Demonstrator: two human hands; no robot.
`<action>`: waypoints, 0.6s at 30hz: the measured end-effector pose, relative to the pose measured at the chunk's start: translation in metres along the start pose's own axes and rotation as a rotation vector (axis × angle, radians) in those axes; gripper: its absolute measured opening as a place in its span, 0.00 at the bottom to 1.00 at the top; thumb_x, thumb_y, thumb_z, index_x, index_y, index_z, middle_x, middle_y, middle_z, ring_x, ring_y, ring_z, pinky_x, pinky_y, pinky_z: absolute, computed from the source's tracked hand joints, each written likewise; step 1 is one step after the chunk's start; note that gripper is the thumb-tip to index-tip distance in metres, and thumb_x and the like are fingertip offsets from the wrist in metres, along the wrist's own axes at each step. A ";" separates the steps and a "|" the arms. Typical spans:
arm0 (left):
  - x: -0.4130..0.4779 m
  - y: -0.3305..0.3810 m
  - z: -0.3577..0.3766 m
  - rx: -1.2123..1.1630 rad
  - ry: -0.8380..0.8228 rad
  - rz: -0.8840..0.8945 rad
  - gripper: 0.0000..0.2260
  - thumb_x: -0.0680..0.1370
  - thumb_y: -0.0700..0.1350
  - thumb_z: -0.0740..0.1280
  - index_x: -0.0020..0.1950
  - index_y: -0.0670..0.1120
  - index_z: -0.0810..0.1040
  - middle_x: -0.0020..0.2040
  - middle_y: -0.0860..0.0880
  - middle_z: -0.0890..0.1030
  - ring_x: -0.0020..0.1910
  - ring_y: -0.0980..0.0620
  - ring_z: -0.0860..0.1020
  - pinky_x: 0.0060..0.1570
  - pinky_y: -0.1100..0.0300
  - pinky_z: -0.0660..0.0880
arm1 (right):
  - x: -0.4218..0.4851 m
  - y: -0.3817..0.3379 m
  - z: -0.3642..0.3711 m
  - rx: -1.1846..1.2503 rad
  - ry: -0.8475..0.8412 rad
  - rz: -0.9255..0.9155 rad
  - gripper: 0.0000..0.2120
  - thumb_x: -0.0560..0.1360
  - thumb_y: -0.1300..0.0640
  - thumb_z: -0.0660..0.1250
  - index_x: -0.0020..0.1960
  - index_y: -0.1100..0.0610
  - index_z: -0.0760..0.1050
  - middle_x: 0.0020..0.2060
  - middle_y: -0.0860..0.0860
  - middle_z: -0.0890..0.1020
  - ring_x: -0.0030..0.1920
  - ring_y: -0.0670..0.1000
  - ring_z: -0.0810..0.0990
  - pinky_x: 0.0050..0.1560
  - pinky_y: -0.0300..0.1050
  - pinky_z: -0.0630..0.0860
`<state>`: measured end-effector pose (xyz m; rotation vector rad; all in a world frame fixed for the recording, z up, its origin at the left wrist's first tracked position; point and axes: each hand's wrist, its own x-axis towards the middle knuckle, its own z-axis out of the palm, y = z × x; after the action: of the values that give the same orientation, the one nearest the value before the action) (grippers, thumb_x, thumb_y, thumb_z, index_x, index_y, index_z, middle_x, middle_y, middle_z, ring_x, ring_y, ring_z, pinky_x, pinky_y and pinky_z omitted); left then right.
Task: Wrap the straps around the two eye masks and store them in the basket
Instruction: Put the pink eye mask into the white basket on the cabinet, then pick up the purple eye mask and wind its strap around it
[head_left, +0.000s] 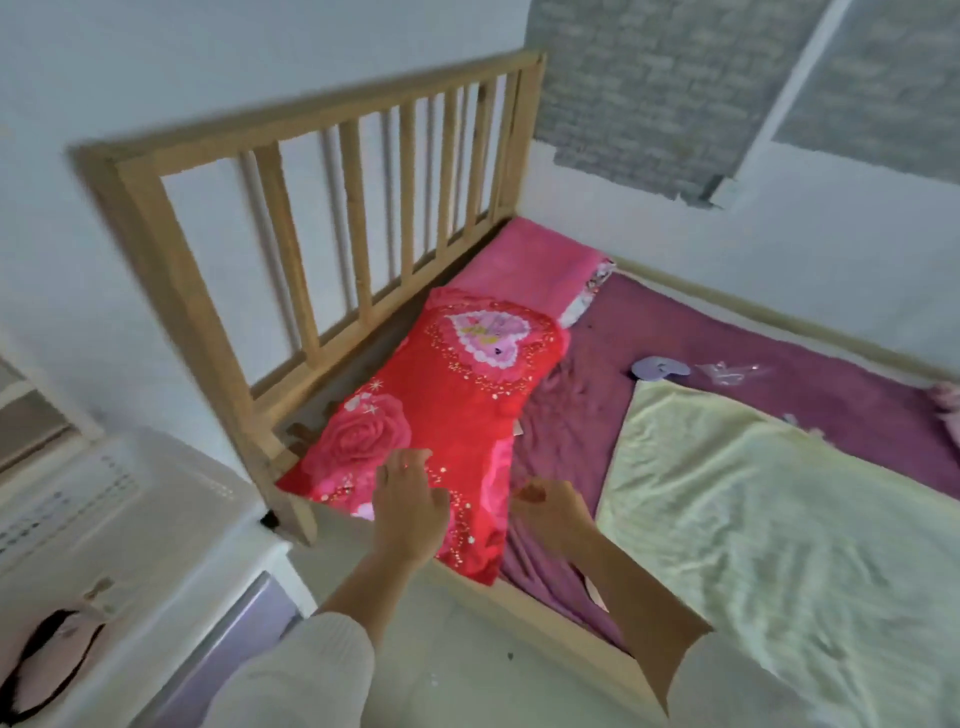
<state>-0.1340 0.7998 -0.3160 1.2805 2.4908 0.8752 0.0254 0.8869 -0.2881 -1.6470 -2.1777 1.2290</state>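
- The left hand (410, 501) is reaching out over the near end of the red pillow (441, 410), fingers spread and relaxed, holding nothing.
- The right hand (550, 512) is hovering at about 3 o'clock from the left one, over the purple sheet (571, 415); its fingers are curling loosely inward, and nothing is showing in its grip.
- Both forearms are coming up from 6 o'clock, each ending in a pale sleeve (306, 670).
- A lilac eye mask (660, 369) is lying flat on the sheet at roughly 1 o'clock from the hands, well apart from them, just beyond the top corner of the yellow blanket (779, 519).
- A crumpled clear wrapper (730, 373) is lying near that mask, at its 3 o'clock.
- A pink eye mask (49, 660) with a black strap (31, 649) is resting at 8 o'clock, at the frame's lower left corner, on the white surface beside the bed; blur is hiding how the strap is lying.
- A white basket (104, 499) with perforated walls is standing just above the pink mask, at 9 o'clock from the hands, close to the wooden headboard (311, 218).
- The red pillow is lying against the headboard, with a pink pillow (530, 270) lying beyond it at 12 o'clock.
- The whole view is blurring.
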 end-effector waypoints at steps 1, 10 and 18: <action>-0.005 0.024 0.024 -0.002 -0.028 0.034 0.20 0.69 0.37 0.68 0.61 0.38 0.75 0.58 0.38 0.77 0.60 0.38 0.73 0.63 0.45 0.68 | -0.001 0.028 -0.024 0.010 0.024 0.044 0.12 0.70 0.59 0.67 0.28 0.51 0.74 0.25 0.44 0.74 0.36 0.48 0.73 0.31 0.38 0.66; -0.019 0.197 0.198 0.079 -0.391 0.166 0.22 0.74 0.43 0.64 0.67 0.43 0.70 0.65 0.42 0.74 0.68 0.42 0.67 0.69 0.50 0.63 | 0.009 0.231 -0.196 0.098 0.145 0.398 0.16 0.72 0.56 0.69 0.58 0.57 0.77 0.50 0.56 0.84 0.51 0.56 0.81 0.49 0.44 0.75; 0.077 0.292 0.309 -0.034 -0.558 0.178 0.20 0.76 0.41 0.63 0.68 0.42 0.68 0.68 0.43 0.72 0.66 0.45 0.72 0.62 0.53 0.71 | 0.115 0.303 -0.292 0.077 0.166 0.454 0.19 0.73 0.53 0.68 0.62 0.56 0.74 0.51 0.54 0.82 0.49 0.52 0.78 0.50 0.44 0.74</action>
<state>0.1499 1.1186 -0.3849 1.5018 1.9444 0.4955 0.3664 1.1542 -0.3405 -2.1977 -1.6913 1.1996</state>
